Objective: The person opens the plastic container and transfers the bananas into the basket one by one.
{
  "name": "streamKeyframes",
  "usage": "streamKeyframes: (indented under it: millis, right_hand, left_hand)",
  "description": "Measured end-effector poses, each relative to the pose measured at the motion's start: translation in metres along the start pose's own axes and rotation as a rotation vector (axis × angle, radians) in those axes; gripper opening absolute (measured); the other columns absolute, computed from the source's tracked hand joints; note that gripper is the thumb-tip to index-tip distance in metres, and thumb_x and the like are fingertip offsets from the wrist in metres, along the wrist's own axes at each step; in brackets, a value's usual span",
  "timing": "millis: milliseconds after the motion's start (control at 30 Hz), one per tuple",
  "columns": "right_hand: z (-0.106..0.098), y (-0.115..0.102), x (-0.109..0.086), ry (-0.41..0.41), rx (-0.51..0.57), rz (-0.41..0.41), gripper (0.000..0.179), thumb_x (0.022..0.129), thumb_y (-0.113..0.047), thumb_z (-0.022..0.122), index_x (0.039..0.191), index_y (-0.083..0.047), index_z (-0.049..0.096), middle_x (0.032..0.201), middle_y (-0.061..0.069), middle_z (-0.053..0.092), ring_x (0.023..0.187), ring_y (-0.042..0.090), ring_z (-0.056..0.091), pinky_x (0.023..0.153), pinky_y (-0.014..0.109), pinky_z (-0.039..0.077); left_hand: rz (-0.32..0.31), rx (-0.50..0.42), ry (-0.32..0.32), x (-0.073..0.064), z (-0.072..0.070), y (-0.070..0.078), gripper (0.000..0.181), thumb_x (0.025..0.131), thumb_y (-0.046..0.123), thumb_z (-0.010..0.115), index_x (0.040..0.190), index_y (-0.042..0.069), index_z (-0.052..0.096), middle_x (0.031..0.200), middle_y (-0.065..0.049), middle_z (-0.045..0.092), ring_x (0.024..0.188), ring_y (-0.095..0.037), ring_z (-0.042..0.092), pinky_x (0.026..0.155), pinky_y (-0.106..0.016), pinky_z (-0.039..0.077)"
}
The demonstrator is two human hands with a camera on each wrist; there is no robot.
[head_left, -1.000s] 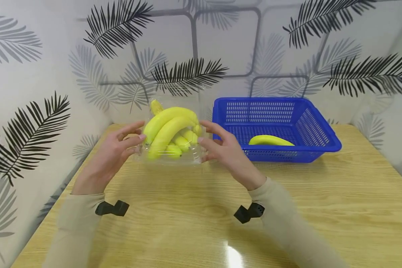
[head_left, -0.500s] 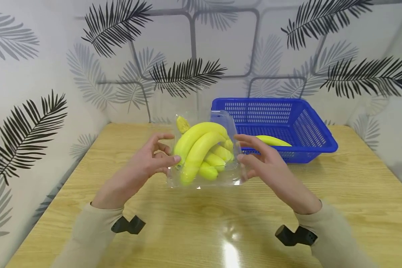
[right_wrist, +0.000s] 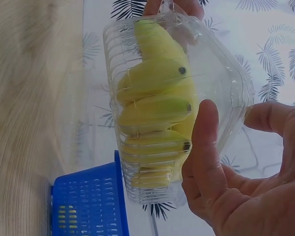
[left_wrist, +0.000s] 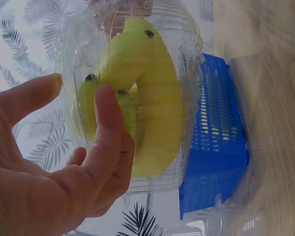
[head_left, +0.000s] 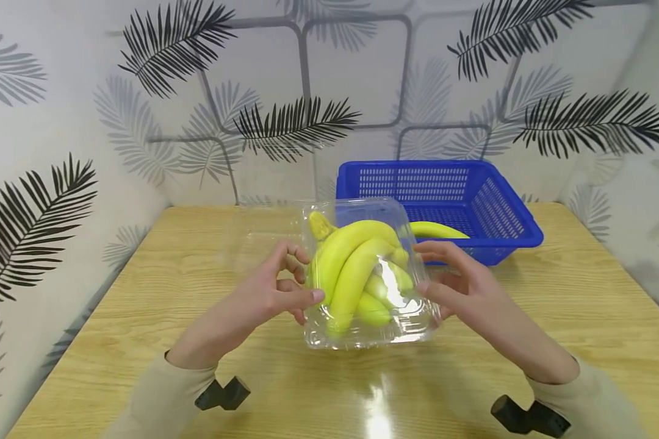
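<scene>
A clear plastic clamshell box point(head_left: 357, 343) with several yellow bananas point(head_left: 351, 271) inside is held up above the table, tilted toward me. My left hand point(head_left: 252, 308) grips its left side, thumb on the front edge and fingers along the wall. On the opposite side, my right hand point(head_left: 486, 299) holds the box between thumb and fingers. In the left wrist view the ribbed box wall point(left_wrist: 189, 88) shows banana tips behind it. The right wrist view shows the banana ends point(right_wrist: 157, 110) through the plastic.
Behind and to the right stands a blue perforated basket point(head_left: 434, 183) with one banana point(head_left: 436, 230) in it. A faint clear plastic piece point(head_left: 263, 235) is on the wooden table point(head_left: 198, 262) behind my left hand. A patterned wall rises at the back.
Both hands have brought the clamshell box closer and to the right, and it now tilts further, showing more of its top. The basket and its banana stay in place.
</scene>
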State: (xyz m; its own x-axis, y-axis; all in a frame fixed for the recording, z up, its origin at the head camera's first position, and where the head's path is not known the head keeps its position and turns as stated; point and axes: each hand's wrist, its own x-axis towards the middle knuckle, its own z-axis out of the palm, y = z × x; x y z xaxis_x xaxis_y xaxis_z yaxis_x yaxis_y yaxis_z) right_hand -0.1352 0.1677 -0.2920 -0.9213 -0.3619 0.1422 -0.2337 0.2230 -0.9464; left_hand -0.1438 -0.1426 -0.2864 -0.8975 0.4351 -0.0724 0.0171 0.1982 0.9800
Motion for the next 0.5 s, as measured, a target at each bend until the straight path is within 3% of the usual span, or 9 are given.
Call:
streamKeyframes:
  millis: [167, 333, 500]
  right_hand:
    - [-0.005, 0.002, -0.011, -0.03, -0.008, 0.005, 0.048, 0.095, -0.011, 0.064, 0.139, -0.008, 0.045, 0.137, 0.017, 0.044, 0.081, 0.025, 0.064, 0.058, 0.041, 0.057]
    - [-0.008, 0.007, -0.022, -0.06, 0.017, 0.041, 0.049, 0.095, -0.008, 0.063, 0.139, -0.006, 0.042, 0.141, 0.021, 0.038, 0.084, 0.027, 0.064, 0.057, 0.043, 0.057]
    - [-0.011, 0.014, -0.029, -0.07, 0.04, 0.103, 0.051, 0.093, -0.005, 0.062, 0.139, -0.001, 0.039, 0.144, 0.025, 0.033, 0.082, 0.026, 0.063, 0.056, 0.045, 0.057]
  left_hand:
    - [-0.017, -0.001, -0.063, -0.004, 0.009, 0.0, 0.047, 0.087, 0.019, 0.074, 0.113, 0.009, 0.036, 0.103, -0.013, 0.036, 0.067, -0.03, 0.062, 0.081, -0.043, 0.051]
    - [-0.012, -0.019, -0.117, -0.003, 0.016, -0.003, 0.046, 0.086, 0.015, 0.076, 0.108, 0.005, 0.037, 0.098, -0.012, 0.036, 0.068, -0.025, 0.06, 0.074, -0.047, 0.056]
    - [-0.049, -0.028, -0.147, 0.003, 0.023, -0.01, 0.049, 0.085, 0.016, 0.077, 0.108, 0.004, 0.035, 0.097, -0.01, 0.034, 0.069, -0.023, 0.06, 0.072, -0.046, 0.057]
